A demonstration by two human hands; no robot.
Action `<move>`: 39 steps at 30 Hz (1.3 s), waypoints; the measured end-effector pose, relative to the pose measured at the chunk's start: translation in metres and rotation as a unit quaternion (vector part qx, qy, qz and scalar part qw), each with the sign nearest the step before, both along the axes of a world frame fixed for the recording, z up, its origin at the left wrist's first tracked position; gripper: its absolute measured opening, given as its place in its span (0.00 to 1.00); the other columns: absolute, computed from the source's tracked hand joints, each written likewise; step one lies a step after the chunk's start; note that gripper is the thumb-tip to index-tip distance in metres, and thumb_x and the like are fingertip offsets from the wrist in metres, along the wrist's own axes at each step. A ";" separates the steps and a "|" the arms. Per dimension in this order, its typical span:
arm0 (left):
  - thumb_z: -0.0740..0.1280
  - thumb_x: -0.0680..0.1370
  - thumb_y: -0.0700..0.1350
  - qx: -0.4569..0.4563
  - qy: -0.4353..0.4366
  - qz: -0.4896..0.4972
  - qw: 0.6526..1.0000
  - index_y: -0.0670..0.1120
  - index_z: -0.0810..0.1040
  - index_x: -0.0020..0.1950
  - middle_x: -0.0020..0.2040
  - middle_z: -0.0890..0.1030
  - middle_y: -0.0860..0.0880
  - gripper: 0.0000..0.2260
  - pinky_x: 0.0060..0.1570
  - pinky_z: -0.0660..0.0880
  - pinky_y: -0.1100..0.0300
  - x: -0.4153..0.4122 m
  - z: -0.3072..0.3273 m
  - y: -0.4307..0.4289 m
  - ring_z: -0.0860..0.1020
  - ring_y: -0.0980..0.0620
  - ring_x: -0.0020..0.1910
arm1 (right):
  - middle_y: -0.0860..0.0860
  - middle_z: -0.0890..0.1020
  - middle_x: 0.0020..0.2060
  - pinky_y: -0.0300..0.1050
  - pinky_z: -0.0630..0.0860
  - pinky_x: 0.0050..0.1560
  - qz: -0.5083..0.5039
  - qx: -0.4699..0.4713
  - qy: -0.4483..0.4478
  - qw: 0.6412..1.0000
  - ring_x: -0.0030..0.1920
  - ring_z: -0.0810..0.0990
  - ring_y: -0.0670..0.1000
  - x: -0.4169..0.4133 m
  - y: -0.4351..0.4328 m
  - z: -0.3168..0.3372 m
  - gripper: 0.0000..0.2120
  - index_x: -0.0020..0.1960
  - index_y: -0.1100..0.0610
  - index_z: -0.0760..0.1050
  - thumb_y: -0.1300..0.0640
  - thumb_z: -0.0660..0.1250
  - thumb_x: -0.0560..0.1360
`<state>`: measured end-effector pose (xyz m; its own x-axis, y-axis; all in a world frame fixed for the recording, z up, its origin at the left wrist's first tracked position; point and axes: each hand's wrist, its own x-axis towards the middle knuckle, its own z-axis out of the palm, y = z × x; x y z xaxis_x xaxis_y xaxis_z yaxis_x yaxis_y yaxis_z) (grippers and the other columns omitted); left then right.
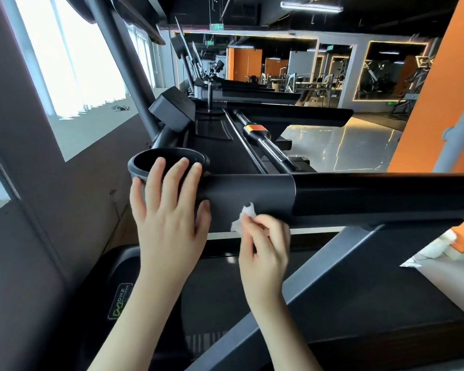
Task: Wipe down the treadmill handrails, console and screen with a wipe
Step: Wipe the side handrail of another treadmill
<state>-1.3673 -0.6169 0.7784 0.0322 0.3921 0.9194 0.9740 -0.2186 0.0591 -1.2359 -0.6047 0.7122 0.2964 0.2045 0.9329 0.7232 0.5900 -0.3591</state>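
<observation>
A thick black treadmill handrail (pixel 346 194) runs across the middle of the head view, ending at a round black cup holder (pixel 145 163) on the left. My left hand (pixel 169 207) lies flat with straight fingers over the rail's left end and the cup holder's rim. My right hand (pixel 265 245) pinches a crumpled white wipe (pixel 243 216) and holds it against the lower front face of the rail, just right of the left hand. The console and screen are out of view, apart from dark edges at the top left.
The treadmill's grey upright (pixel 319 287) slants down to the right below the rail, with the dark deck (pixel 214 290) beneath. White packets (pixel 423 253) lie on a ledge at the right. Neighbouring treadmills (pixel 252 135) stretch ahead; a window wall is on the left.
</observation>
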 end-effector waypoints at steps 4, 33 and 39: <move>0.65 0.76 0.45 0.006 0.050 0.007 0.999 0.42 0.76 0.67 0.68 0.74 0.43 0.20 0.70 0.56 0.40 0.010 -0.004 -0.001 0.64 0.40 0.71 | 0.56 0.81 0.43 0.44 0.75 0.47 -0.042 0.017 0.022 0.999 0.44 0.76 0.55 0.015 0.007 0.027 0.08 0.49 0.64 0.83 0.70 0.67 0.75; 0.64 0.74 0.41 -0.049 0.042 -0.120 0.991 0.38 0.76 0.65 0.64 0.77 0.42 0.19 0.69 0.63 0.47 0.034 -0.001 0.008 0.73 0.42 0.65 | 0.57 0.80 0.45 0.44 0.76 0.46 -0.056 -0.016 -0.045 0.997 0.44 0.77 0.54 0.025 0.000 0.020 0.12 0.51 0.65 0.83 0.75 0.68 0.71; 0.65 0.73 0.39 -0.047 0.037 -0.120 0.991 0.38 0.76 0.64 0.63 0.77 0.41 0.20 0.69 0.63 0.47 0.035 -0.001 0.007 0.73 0.41 0.65 | 0.58 0.78 0.44 0.39 0.71 0.45 -0.106 -0.010 0.044 0.993 0.40 0.75 0.57 0.046 0.007 0.009 0.08 0.46 0.66 0.83 0.74 0.67 0.73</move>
